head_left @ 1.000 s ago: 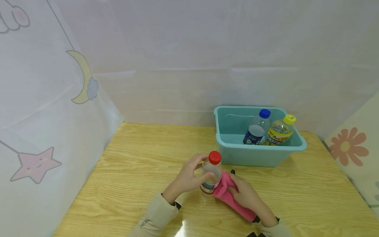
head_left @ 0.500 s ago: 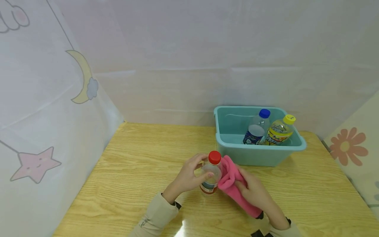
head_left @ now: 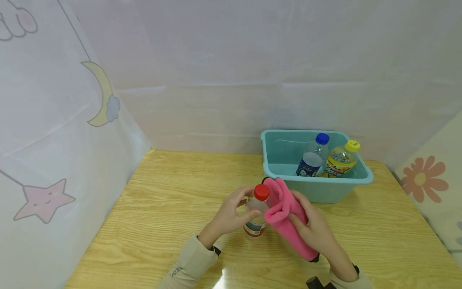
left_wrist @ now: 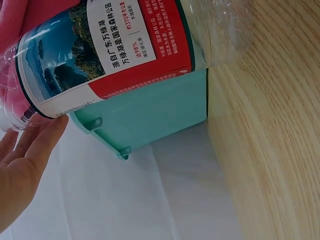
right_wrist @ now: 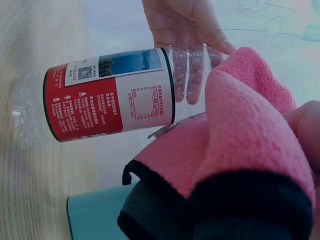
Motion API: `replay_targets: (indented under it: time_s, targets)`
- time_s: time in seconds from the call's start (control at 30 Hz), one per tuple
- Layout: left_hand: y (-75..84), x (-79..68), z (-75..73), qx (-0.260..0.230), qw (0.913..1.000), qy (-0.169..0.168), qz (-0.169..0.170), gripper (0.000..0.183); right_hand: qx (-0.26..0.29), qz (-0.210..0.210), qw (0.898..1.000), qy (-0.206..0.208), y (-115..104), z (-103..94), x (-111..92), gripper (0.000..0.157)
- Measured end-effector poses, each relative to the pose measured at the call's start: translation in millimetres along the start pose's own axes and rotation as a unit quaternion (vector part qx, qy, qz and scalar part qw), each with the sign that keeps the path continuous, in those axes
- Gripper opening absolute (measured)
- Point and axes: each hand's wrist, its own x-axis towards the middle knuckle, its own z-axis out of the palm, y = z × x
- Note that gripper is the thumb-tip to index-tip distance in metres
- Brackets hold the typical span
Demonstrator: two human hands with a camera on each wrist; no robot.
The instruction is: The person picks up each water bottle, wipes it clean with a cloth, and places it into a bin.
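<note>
A clear plastic bottle (head_left: 254,227) with a red cap stands upright on the table. My left hand (head_left: 232,216) holds it round its upper part, thumb on the near side. A red, white and blue label (left_wrist: 125,47) wraps the bottle in the left wrist view. My right hand (head_left: 315,228) grips a folded pink towel (head_left: 286,216) with dark edging, at the bottle's right side by the cap and shoulder. In the right wrist view the towel (right_wrist: 250,125) lies against the bottle's upper end, and the cap is hidden.
A light blue plastic bin (head_left: 299,188) stands behind the towel. Inside it lean a blue-capped bottle (head_left: 313,158) and a yellow-capped bottle (head_left: 339,162). The wooden table (head_left: 173,188) meets a white cloth backdrop (head_left: 202,116) at the back.
My right hand has moved the towel up along the bottle's right side, from its lower half to near the cap, and slightly right. The left hand and bottle have stayed in place.
</note>
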Motion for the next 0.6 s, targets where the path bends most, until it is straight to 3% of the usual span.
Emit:
replay_targets:
  time_s: [0.2, 0.5, 0.6]
  targets:
    - [-4.9, -0.9, 1.2, -0.014, 0.9998, 0.010, -0.006, 0.045, -0.022, -0.053, 0.998, 0.004, -0.9, 2.8, 2.1, 0.061]
    - [-9.2, -1.8, 2.9, 0.028, 0.9945, 0.059, 0.082, 0.042, -0.036, -0.070, 0.995, -0.055, -4.4, 4.4, 1.1, 0.076]
    - [-10.1, -1.6, 3.1, 0.034, 0.9929, 0.066, 0.093, 0.043, -0.033, -0.072, 0.995, -0.066, -4.8, 4.6, 1.5, 0.076]
